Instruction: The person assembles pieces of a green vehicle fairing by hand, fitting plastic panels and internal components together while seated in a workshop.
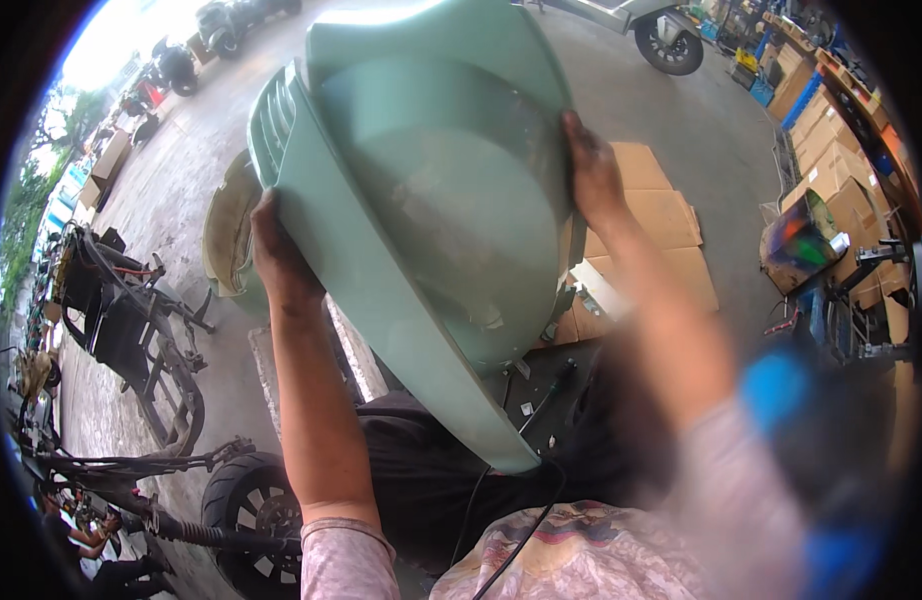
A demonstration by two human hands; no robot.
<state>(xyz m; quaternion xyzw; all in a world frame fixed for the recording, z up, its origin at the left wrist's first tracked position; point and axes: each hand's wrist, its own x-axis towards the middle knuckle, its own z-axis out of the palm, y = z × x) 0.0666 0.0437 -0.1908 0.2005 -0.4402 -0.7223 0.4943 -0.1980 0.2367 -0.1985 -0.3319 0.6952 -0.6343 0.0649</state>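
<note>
A large pale green scooter body panel (381, 240) fills the middle of the view, tilted and raised over my lap. It has a broad rounded face with dull, dusty patches and a slatted vent at its upper left edge. My left hand (281, 255) is closed on its left edge, below the vent. On the opposite edge, my right hand (595, 178) grips the panel with the thumb near its rim; the other fingers are mostly hidden behind it. The panel's narrow lower end reaches down to my dark trousers.
Behind my left hand lies another curved green panel (233, 225). Flattened cardboard (656, 210) is spread beyond my right arm. A bare scooter frame (131, 320) and a wheel (256, 525) stand at left; cardboard boxes (831, 135) line the right. A parked scooter's wheel (669, 42) shows at the back.
</note>
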